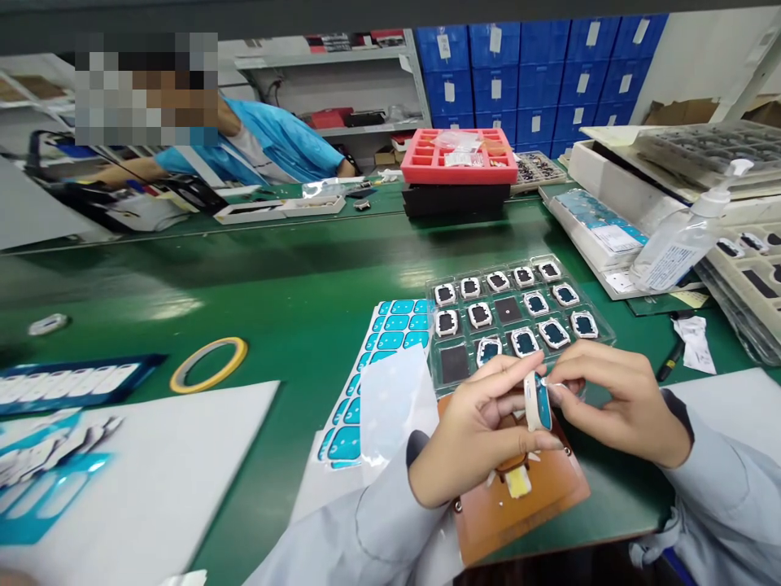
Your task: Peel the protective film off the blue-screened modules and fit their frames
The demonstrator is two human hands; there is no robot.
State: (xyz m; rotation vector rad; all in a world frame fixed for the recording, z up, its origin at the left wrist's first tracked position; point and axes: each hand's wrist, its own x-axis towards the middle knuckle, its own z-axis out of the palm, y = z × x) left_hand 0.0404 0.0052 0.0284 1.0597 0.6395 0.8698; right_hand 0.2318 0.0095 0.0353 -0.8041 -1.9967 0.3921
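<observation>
My left hand [482, 427] pinches a small white-framed part with a blue face [538, 400], held on edge above a brown fixture plate [530, 496]. My right hand [616, 399] touches the same part from the right, its fingertips pinched on a thin clear film at the part's edge. Just beyond my hands lies a clear tray [518, 317] with several similar white-framed parts, some blue-faced, some dark. A sheet of blue stickers [378, 358] lies to the left of the tray, with a loose clear film piece [394, 399] on top of it.
A yellow tape ring [208, 364] lies on the green table at left, by white sheets and blue strips. A pump bottle [683, 236] and stacked trays stand at right. A red tray [457, 159] on black boxes sits behind. Across the table, a person in blue works.
</observation>
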